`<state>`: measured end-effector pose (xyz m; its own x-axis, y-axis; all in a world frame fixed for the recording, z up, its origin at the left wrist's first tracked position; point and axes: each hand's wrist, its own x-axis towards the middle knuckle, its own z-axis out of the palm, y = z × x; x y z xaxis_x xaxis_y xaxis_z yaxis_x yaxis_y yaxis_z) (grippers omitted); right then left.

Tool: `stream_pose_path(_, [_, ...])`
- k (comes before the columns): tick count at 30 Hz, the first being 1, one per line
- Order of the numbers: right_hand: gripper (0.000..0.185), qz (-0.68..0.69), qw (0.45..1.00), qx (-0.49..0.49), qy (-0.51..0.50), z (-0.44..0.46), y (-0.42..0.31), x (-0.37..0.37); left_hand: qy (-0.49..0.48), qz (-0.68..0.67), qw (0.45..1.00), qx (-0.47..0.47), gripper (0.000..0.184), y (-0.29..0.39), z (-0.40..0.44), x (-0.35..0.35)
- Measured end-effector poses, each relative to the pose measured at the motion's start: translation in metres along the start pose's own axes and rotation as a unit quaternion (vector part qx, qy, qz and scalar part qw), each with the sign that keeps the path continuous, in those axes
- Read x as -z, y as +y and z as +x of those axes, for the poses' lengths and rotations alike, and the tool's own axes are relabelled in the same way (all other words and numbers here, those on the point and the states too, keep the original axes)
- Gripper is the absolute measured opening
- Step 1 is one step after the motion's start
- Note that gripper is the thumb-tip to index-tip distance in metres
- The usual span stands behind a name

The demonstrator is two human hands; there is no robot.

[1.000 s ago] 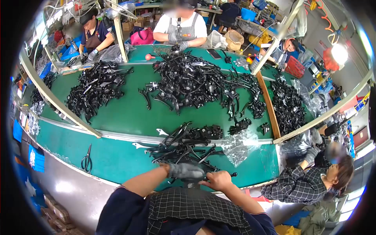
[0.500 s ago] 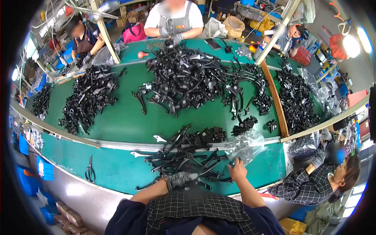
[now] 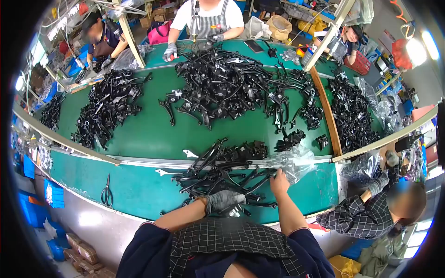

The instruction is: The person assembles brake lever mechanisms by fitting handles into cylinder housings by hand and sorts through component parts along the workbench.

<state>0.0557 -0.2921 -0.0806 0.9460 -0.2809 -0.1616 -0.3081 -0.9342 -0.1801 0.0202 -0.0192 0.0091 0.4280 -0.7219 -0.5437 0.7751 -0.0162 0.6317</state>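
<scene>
Snag risk in the lever pile (image 3: 214,177)

The lever pile lies on the near strip of the green bench (image 3: 136,183), its black arms crossing. At its right end, the bare right hand (image 3: 279,184) has its fingers against a lever's tip; whether they pinch it, I cannot tell. At its near side, the gloved left hand (image 3: 225,202) curves over the parts; its grip is hidden. Just right of the pile sits a clear plastic bag (image 3: 296,166); well left of it, scissors (image 3: 107,195); beyond it, a larger heap (image 3: 227,90).

Because the arms interlock, pulling one lever could drag its neighbours. The bag's loose film could catch on the right fingers. Parts at the pile's near side could be knocked off the bench by a careless sweep.
</scene>
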Motion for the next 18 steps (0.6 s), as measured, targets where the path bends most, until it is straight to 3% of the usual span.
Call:
stream_pose_path(4, [0.034,-0.004,1.0,0.004,-0.017,-0.008,0.03,-0.01,0.037,-0.126,0.991,-0.031,0.035,-0.01,-0.013,0.009])
stream_pose_path(8, [0.031,0.013,0.999,-0.038,0.029,-0.02,0.031,-0.006,0.117,-0.124,0.981,-0.087,0.034,-0.029,-0.01,0.016])
stream_pose_path(10, [0.029,0.019,0.997,-0.057,0.057,-0.008,0.026,-0.003,0.108,-0.126,0.982,-0.091,0.034,-0.038,0.001,0.026])
stream_pose_path(13, [0.022,0.015,0.991,-0.132,0.008,0.005,0.024,-0.018,0.09,-0.13,0.984,-0.077,0.033,-0.041,0.01,0.026])
stream_pose_path(18, [0.02,0.035,0.993,-0.107,-0.037,-0.033,0.018,-0.001,0.104,-0.095,0.986,-0.086,0.033,-0.033,0.0,0.033])
